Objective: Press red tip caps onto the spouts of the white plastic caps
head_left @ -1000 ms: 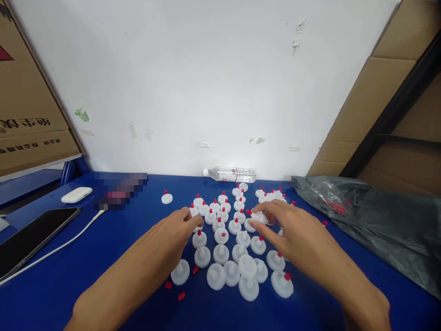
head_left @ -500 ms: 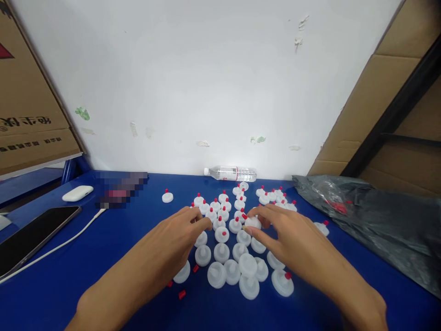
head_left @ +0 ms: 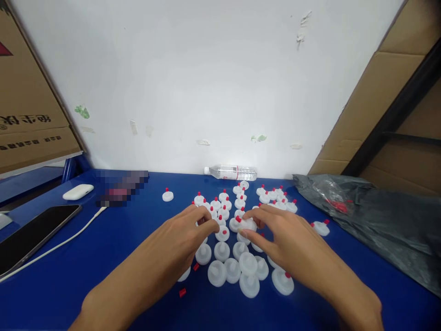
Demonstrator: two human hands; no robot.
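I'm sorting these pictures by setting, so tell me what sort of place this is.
Probably a makeshift assembly or packing bench: many white plastic discs and a few loose red caps lie on a blue table, with printed cardboard standing at the left.

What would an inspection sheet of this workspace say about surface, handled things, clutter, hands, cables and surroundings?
Surface: blue tabletop.
Job's things: white discs, many wearing red caps; loose red caps near the left forearm.
Clutter: dark phone, white case, clear bottle lying down, dark grey plastic.
Hands: right hand holds a capped disc; left hand curled, contents unclear.
Cables: white cable reaching a pixelated object.
Surroundings: white wall, cardboard on both sides.
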